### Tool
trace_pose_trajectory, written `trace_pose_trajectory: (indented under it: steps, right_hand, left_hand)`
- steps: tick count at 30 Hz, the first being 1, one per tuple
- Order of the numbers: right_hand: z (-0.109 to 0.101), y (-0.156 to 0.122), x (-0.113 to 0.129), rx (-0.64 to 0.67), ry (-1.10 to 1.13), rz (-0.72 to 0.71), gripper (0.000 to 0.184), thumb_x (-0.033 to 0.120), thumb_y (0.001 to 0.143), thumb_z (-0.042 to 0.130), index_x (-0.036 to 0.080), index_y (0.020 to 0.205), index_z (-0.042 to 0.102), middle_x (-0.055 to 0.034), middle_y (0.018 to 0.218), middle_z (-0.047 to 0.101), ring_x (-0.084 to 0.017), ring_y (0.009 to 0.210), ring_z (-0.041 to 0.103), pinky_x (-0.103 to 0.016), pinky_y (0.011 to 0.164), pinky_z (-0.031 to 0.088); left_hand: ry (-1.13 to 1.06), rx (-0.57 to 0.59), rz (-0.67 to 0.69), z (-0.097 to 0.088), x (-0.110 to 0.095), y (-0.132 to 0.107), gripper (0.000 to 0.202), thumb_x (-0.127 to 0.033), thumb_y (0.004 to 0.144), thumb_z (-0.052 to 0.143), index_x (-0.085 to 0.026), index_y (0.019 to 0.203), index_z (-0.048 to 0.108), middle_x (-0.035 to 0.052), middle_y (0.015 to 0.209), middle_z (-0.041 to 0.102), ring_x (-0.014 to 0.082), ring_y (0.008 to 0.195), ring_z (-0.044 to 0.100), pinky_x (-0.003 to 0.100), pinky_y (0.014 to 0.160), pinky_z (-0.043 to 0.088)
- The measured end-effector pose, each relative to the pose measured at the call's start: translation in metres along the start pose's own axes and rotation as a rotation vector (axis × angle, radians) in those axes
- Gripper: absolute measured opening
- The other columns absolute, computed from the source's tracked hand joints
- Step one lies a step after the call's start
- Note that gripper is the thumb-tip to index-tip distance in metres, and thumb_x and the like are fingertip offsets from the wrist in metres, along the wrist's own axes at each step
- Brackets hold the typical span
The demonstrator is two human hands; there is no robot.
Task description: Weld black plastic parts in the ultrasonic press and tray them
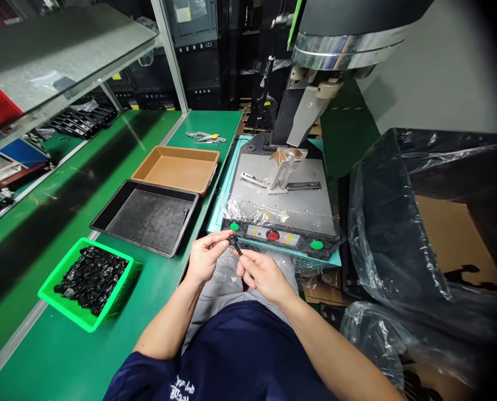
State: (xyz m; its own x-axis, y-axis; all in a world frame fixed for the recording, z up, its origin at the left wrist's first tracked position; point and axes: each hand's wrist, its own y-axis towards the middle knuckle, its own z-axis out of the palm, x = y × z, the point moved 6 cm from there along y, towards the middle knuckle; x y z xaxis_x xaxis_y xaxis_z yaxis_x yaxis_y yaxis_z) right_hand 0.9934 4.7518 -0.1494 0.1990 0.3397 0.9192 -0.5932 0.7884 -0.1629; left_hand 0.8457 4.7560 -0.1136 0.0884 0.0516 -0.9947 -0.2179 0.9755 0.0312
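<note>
Between my two hands is a small black plastic part (235,244), held in front of the machine's front edge. My left hand (206,255) pinches its upper end with thumb and fingertips. Fingers of my right hand (260,273) close round its lower end. Just beyond my hands stands a press-like machine (284,195) with a metal fixture (285,170) on its plate. Along its front are two green buttons (316,245) and a red button (272,235). Exactly what kind of part I hold cannot be made out.
On the green bench to the left are a green bin (90,327) of small black parts, a black tray (106,220) with a thin black piece, a brown tray (156,159) and metal tools (205,137). A plastic-lined box (369,195) stands on the right.
</note>
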Motion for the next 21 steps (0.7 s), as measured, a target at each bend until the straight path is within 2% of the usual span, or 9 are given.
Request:
trace_pose_trajectory:
  steps: [3,5,8,11,14,16,18,21]
  right_hand:
    - [-0.002,0.000,0.000,-0.037,-0.079,-0.013,0.041,0.055,0.091,0.052,0.016,0.095,0.063,-0.0012,0.070,0.060,-0.008,0.041,0.040,-0.024,0.040,0.029]
    - [-0.006,-0.001,0.002,-0.111,-0.246,-0.086,0.036,0.049,0.095,0.047,0.018,0.092,0.065,-0.0019,0.070,0.062,-0.011,0.044,0.047,-0.025,0.044,0.037]
    - [-0.013,-0.005,0.010,-0.290,-0.551,-0.309,0.033,0.040,0.098,0.044,0.020,0.110,0.068,-0.0053,0.077,0.068,-0.019,0.066,0.064,-0.032,0.066,0.053]
    - [-0.014,-0.009,0.014,-0.380,-0.706,-0.454,0.037,0.034,0.100,0.041,0.019,0.125,0.064,-0.0097,0.094,0.071,-0.025,0.088,0.068,-0.038,0.085,0.055]
    - [-0.015,-0.010,0.017,-0.400,-0.787,-0.530,0.037,0.030,0.101,0.040,0.018,0.128,0.063,-0.0115,0.105,0.070,-0.025,0.097,0.068,-0.038,0.088,0.055]
    - [-0.016,-0.010,0.020,-0.409,-0.824,-0.564,0.037,0.029,0.101,0.041,0.016,0.127,0.064,-0.0123,0.106,0.070,-0.025,0.096,0.068,-0.038,0.087,0.056]
    - [-0.018,-0.011,0.022,-0.411,-0.829,-0.566,0.036,0.029,0.101,0.042,0.016,0.126,0.065,-0.0124,0.103,0.070,-0.025,0.094,0.068,-0.037,0.085,0.056]
    - [-0.021,-0.010,0.022,-0.399,-0.754,-0.509,0.035,0.029,0.099,0.045,0.018,0.123,0.067,-0.0110,0.104,0.071,-0.026,0.096,0.067,-0.038,0.087,0.054]
  left_hand:
    - [0.068,0.007,-0.005,0.002,0.002,0.002,0.020,-0.029,0.076,0.077,-0.021,0.094,0.078,0.0078,0.109,0.075,0.0246,0.108,0.068,0.043,0.103,0.050]
    - [0.111,0.008,-0.006,0.004,0.002,0.002,0.021,-0.030,0.076,0.076,-0.021,0.095,0.078,0.0082,0.111,0.074,0.0251,0.109,0.068,0.044,0.103,0.050]
    - [0.147,0.000,0.022,0.008,0.002,0.001,0.022,-0.031,0.078,0.074,-0.021,0.097,0.078,0.0079,0.115,0.073,0.0250,0.113,0.066,0.044,0.106,0.048]
    - [0.150,-0.007,0.044,0.011,0.001,0.003,0.021,-0.032,0.079,0.073,-0.022,0.097,0.078,0.0075,0.115,0.073,0.0248,0.115,0.065,0.044,0.107,0.047]
    - [0.092,0.030,-0.011,0.013,0.004,0.009,0.019,-0.031,0.078,0.075,-0.020,0.092,0.077,0.0087,0.113,0.074,0.0252,0.112,0.067,0.045,0.106,0.047]
    - [0.028,0.072,-0.067,0.014,0.007,0.014,0.016,-0.030,0.075,0.078,-0.018,0.086,0.075,0.0098,0.112,0.074,0.0255,0.107,0.069,0.046,0.103,0.049]
    - [-0.014,0.101,-0.102,0.015,0.010,0.019,0.016,-0.029,0.073,0.080,-0.017,0.080,0.072,0.0106,0.111,0.074,0.0255,0.105,0.069,0.045,0.101,0.049]
    - [-0.073,0.079,-0.129,0.016,0.015,0.021,0.020,-0.029,0.071,0.082,-0.016,0.079,0.071,0.0111,0.107,0.075,0.0257,0.106,0.069,0.044,0.100,0.049]
